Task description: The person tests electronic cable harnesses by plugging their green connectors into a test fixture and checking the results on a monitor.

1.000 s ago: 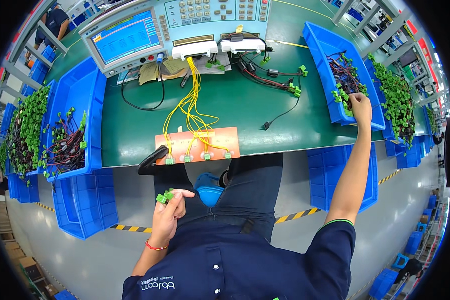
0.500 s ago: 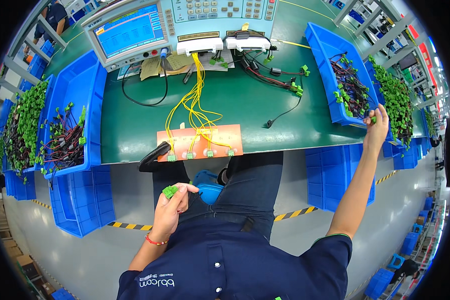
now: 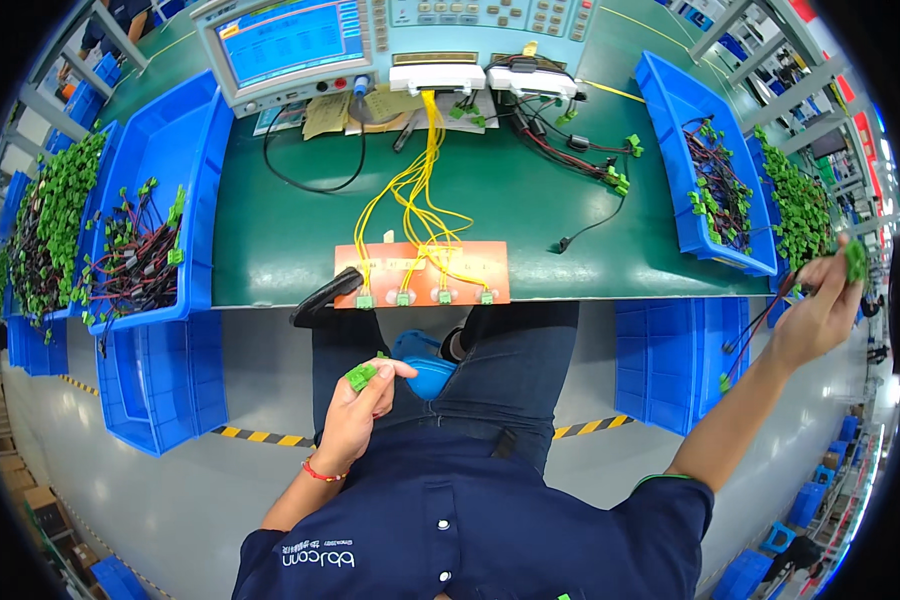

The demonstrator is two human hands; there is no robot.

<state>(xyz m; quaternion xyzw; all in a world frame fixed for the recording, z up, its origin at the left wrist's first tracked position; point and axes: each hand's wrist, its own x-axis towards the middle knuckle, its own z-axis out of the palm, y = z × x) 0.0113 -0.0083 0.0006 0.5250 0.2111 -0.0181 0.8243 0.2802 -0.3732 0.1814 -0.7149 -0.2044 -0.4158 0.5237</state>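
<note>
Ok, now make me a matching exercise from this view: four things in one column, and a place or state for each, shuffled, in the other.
Things:
1. left hand
2. right hand
3. orange board
4. test instrument

Places and states:
A. at the near edge of the green table
B. shows a lit blue screen
C. dark wires hanging from its grip
D. red bracelet at its wrist

Pairs: 1-D, 2-C, 3-A, 4-B

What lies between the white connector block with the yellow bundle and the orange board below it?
In the head view, yellow wires span from the white connector block to the orange board, over papers and the green tabletop.
</note>
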